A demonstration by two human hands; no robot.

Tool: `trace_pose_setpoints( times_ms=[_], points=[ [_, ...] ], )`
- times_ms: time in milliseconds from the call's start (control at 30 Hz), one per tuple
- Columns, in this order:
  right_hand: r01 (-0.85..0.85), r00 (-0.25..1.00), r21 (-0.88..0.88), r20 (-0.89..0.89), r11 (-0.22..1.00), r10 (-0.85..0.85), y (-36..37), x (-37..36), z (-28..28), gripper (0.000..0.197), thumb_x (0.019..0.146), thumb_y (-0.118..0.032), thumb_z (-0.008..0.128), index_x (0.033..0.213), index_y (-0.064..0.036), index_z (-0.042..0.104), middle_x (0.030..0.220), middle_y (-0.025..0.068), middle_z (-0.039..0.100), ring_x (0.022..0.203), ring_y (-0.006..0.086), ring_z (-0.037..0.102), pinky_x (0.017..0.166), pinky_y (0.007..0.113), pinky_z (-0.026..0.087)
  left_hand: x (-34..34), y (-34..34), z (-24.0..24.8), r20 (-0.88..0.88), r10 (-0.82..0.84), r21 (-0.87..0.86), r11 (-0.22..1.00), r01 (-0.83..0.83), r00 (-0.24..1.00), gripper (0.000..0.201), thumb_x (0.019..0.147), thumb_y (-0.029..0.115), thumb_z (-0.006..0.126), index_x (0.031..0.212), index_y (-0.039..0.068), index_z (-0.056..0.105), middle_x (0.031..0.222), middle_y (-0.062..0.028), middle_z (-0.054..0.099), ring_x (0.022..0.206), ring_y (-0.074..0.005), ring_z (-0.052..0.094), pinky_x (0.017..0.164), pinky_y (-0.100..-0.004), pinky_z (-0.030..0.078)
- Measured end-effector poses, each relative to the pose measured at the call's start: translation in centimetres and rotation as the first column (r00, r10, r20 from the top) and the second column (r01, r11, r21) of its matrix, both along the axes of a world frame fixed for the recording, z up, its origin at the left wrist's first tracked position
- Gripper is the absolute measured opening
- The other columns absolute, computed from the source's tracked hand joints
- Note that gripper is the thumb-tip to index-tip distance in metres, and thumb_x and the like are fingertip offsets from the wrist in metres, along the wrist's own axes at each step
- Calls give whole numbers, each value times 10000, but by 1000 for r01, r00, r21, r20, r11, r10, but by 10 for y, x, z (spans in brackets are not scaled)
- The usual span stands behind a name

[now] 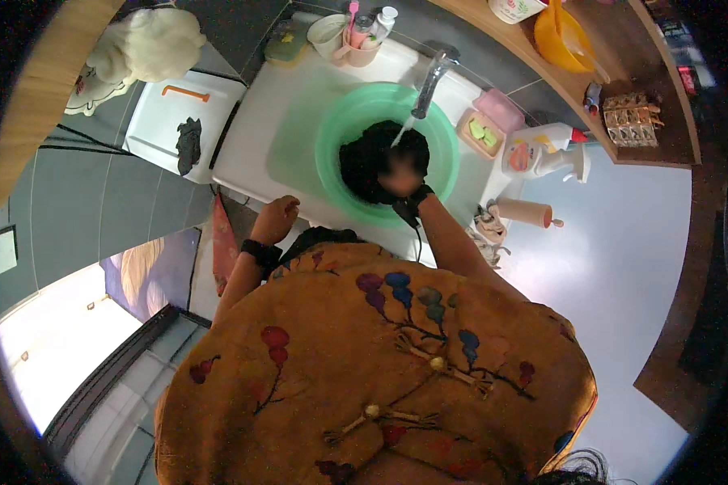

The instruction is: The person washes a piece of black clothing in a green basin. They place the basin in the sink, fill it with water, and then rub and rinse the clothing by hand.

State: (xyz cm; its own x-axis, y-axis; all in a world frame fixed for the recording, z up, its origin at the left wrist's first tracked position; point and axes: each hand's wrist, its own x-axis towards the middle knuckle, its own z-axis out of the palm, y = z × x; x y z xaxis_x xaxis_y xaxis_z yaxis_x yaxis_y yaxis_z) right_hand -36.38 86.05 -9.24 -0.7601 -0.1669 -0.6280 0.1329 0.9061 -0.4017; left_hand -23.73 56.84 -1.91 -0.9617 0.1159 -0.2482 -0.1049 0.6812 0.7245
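Note:
A green plastic basin [325, 166] stands in the white sink [275, 149] under a chrome faucet [435, 81]. Water runs from the spout onto a bunched black cloth [368, 166] inside the basin. My right hand [401, 175] reaches over the near right rim onto this cloth; its fingers are blurred, so their grip does not show. Near the sink's front left edge, my left hand [277, 218] is curled closed, apart from the basin, with nothing visible in it. Black bands circle both wrists.
Cups with brushes [359, 50] line the back ledge. Right of the basin sit a soap box [482, 132] and spray bottles [534, 149]. A white washing-machine-like lid [158, 113] at left bears a dark cloth [188, 145]. An overhead wooden shelf [501, 32] holds a yellow bowl [560, 44].

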Motion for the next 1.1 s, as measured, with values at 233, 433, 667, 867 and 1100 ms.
trace_pose_setpoints(
  times_ms=[233,433,667,867,1100],
  points=[
    [-285,946,-114,129,952,298,-20,0,-23,968,637,-511,566,1289,22,88,1315,274,107,1230,352,139,1002,357,147,12,-10,-9,-75,-28,-73,997,22,997,209,750,139,476,897,5,540,799,-168,583,750,-303,564,676,-354,446],
    [-267,961,-77,46,961,271,-49,-8,4,924,686,-466,551,1264,80,80,1301,286,129,1208,339,214,980,336,226,10,-10,-10,19,45,26,999,-46,999,207,744,136,478,893,6,539,790,-172,578,746,-311,557,670,-354,444],
    [-196,973,-54,114,979,201,-90,-27,-11,852,729,-441,517,1264,68,92,1319,273,53,1213,365,167,978,369,225,15,-7,-1,13,62,-41,997,-61,998,201,746,141,487,895,18,543,800,-172,577,744,-306,558,663,-355,446],
    [-50,967,-213,233,976,101,-96,-51,-28,846,712,-452,535,1287,1,111,1328,258,40,1224,381,98,981,416,198,16,-4,53,123,293,338,886,-317,948,189,741,128,513,887,13,544,819,-164,578,745,-293,560,650,-345,446],
    [116,985,-284,153,952,-74,-43,0,-26,838,706,-436,546,1296,-21,120,1333,248,48,1228,379,103,989,379,194,18,4,88,-34,244,48,969,-242,969,179,745,128,516,875,8,546,784,-156,575,714,-284,558,633,-340,445]
  ],
)
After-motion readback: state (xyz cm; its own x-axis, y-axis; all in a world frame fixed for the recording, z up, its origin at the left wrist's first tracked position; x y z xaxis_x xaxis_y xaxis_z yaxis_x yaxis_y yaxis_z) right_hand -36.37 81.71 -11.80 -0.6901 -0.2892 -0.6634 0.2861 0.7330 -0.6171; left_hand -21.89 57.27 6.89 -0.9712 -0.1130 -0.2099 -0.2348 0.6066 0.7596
